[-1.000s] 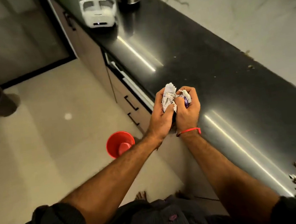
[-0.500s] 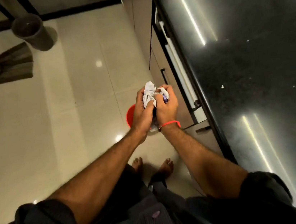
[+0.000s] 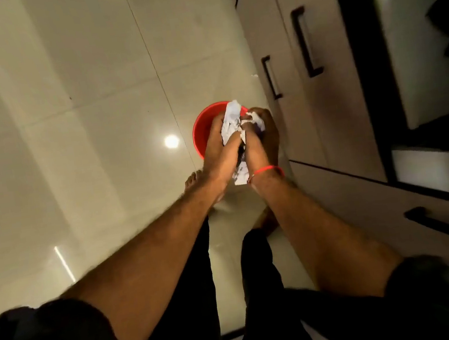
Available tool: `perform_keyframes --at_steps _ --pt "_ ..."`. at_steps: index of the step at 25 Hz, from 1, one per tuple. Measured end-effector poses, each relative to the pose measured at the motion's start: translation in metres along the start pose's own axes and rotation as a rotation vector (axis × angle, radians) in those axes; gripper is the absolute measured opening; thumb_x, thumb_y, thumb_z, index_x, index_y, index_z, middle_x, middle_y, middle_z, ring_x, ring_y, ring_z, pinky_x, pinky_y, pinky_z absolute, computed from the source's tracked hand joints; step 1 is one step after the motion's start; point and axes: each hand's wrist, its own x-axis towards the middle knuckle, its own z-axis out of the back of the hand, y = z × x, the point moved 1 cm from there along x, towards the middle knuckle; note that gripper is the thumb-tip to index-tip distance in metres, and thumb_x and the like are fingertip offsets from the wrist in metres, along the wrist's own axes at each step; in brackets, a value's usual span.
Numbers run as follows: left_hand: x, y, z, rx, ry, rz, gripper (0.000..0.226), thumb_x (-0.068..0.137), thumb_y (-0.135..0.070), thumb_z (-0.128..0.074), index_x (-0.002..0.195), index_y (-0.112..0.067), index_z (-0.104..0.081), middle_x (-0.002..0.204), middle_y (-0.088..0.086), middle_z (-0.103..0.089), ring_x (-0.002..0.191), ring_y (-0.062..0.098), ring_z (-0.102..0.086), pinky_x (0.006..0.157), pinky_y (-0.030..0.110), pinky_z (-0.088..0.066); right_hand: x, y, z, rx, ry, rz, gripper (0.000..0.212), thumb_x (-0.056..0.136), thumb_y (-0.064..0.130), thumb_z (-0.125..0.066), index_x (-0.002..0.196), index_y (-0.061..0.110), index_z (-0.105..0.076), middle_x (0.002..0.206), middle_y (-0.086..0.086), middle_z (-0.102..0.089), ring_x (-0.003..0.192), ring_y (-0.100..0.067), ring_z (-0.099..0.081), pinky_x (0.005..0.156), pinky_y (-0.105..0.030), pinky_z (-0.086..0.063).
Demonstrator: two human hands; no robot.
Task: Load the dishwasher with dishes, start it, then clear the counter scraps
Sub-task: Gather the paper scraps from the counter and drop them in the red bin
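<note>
Clearing scraps: left hand (image 3: 219, 149) and right hand (image 3: 260, 139), pressed together, clutch a paper wad (image 3: 231, 124) over the red bin (image 3: 203, 131); next, probably let go above it

Both hands were pressed together around a wad of crumpled paper scraps (image 3: 231, 123), the left hand (image 3: 219, 153) and right hand (image 3: 261, 143) gripping it above a red bin (image 3: 203, 128) on the tiled floor (image 3: 68, 119), beside cabinet doors (image 3: 334, 126) with dark handles.
</note>
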Motion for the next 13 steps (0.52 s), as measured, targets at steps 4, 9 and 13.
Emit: perform_keyframes --at_steps 4,9,13 --pt "0.094 0.072 0.025 0.103 0.089 0.065 0.054 0.084 -0.016 -0.058 0.135 -0.031 -0.056 0.126 -0.001 -0.069 0.116 0.02 -0.066 0.102 0.05 -0.053 0.069 -0.077 -0.03 -0.058 0.025 -0.012 0.012 0.085 0.005 -0.056 0.094 0.011 -0.06 0.085 0.004 -0.063 0.078 0.001 -0.062 0.077 -0.02 -0.05" --pt "0.166 0.133 0.039 0.33 0.209 0.102 0.092 0.078 -0.007 -0.063 0.159 -0.026 -0.024 0.152 0.003 -0.048 0.138 0.023 -0.048 0.108 0.045 -0.049 0.123 -0.143 -0.044 -0.104 0.081 -0.129 0.021 0.094 0.002 -0.057 0.113 0.005 -0.066 0.098 0.001 -0.066 0.077 0.011 -0.061 0.072 -0.009 -0.048" --pt "0.194 0.149 0.044 0.504 0.15 0.142 0.108 0.074 -0.009 -0.079 0.16 -0.031 -0.017 0.161 0.004 -0.03 0.148 0.031 -0.03 0.112 0.052 -0.043 0.141 -0.155 -0.048 -0.114 0.129 -0.236 0.039 0.097 0.015 -0.058 0.136 0.016 -0.055 0.123 0.0 -0.06 0.101 -0.007 -0.06 0.081 -0.02 -0.056"
